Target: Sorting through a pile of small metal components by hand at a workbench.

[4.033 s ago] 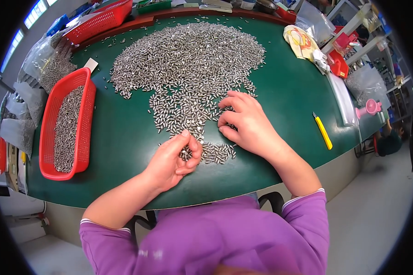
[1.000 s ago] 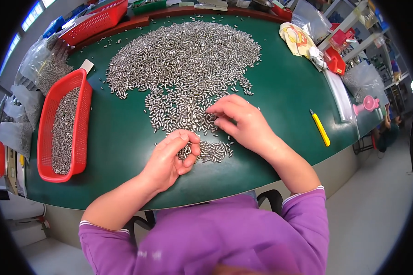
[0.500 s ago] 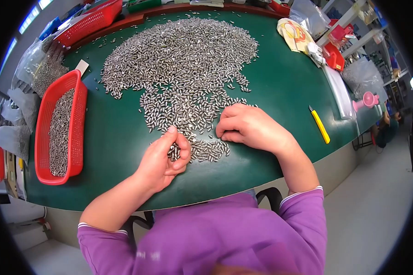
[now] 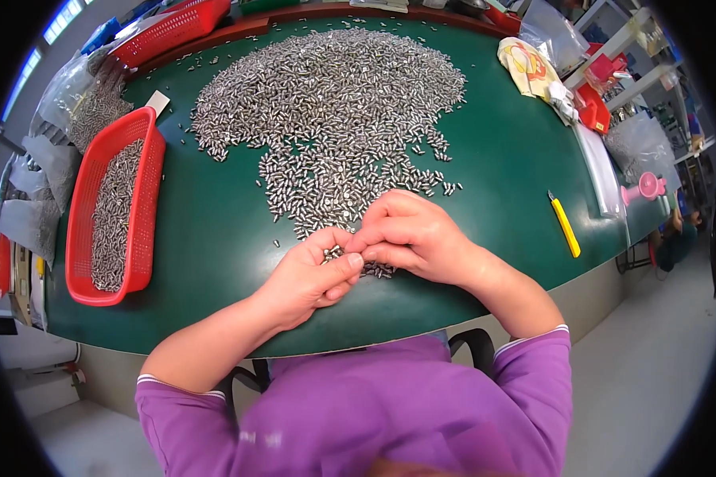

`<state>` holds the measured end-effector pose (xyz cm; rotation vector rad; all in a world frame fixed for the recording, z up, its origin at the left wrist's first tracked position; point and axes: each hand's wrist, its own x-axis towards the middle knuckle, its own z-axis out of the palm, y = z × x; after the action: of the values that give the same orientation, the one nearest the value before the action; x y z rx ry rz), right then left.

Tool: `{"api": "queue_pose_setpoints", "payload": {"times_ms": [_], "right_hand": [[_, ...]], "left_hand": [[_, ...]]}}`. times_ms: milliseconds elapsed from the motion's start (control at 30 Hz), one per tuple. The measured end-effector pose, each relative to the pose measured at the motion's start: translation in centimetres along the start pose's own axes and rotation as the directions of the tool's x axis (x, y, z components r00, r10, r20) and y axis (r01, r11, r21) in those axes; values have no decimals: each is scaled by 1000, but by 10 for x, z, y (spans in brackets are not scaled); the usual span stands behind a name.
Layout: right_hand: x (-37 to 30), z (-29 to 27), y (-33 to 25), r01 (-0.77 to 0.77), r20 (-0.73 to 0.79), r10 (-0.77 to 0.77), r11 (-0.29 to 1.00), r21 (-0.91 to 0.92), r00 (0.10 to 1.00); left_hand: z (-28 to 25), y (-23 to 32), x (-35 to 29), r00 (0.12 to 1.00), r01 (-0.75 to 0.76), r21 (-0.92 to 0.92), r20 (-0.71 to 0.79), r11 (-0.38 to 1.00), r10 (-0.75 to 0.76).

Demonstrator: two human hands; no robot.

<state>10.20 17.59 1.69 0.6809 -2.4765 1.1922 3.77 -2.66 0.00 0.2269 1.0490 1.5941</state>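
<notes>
A broad pile of small silvery bullet-shaped metal pieces point(image 4: 326, 95) covers the far middle of the green table point(image 4: 501, 191), with a looser spread reaching down to my hands. My left hand point(image 4: 306, 282) is curled, palm up, around several of these metal pieces, which show between thumb and fingers. My right hand point(image 4: 422, 238) meets it, thumb and fingertips pinched together at the left fingertips. Whatever the right fingertips hold is hidden. Below the right hand, a few more metal pieces point(image 4: 380, 271) lie on the table, partly covered.
A red plastic basket point(image 4: 153, 207) with many metal pieces stands at the left, near filled clear bags point(image 4: 32, 226). On the right lie a yellow utility knife point(image 4: 565, 226), a patterned cloth point(image 4: 525, 67) and a pink round-headed object point(image 4: 651, 186). Another red basket point(image 4: 175, 32) sits far left.
My right hand has moved left from the edge of the spread to meet my left hand. My left hand has shifted slightly right, its thumb lowered over the pieces. The whole view has shifted a little.
</notes>
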Motion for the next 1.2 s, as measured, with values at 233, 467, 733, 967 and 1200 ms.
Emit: {"api": "queue_pose_setpoints", "payload": {"times_ms": [233, 467, 733, 967, 1200], "right_hand": [[-2, -30, 6, -227, -272, 127, 899, -375, 954], [-11, -39, 17, -351, -179, 302, 816, -460, 936], [-9, -21, 26, -305, -125, 281, 815, -493, 951], [-10, -19, 27, -241, -126, 207, 774, -586, 970], [-29, -69, -26, -475, -345, 354, 793, -381, 869]], "left_hand": [[-3, -1, 1, 999, -21, -85, 34, 996, 24], [-5, 2, -3, 1000, -18, -85, 0, 996, 18], [-5, 3, -2, 998, -56, -88, 2, 995, 56], [-5, 4, -1, 996, -85, -73, -31, 994, 83], [-17, 5, 0, 986, -166, -162, -20, 973, 165]]}}
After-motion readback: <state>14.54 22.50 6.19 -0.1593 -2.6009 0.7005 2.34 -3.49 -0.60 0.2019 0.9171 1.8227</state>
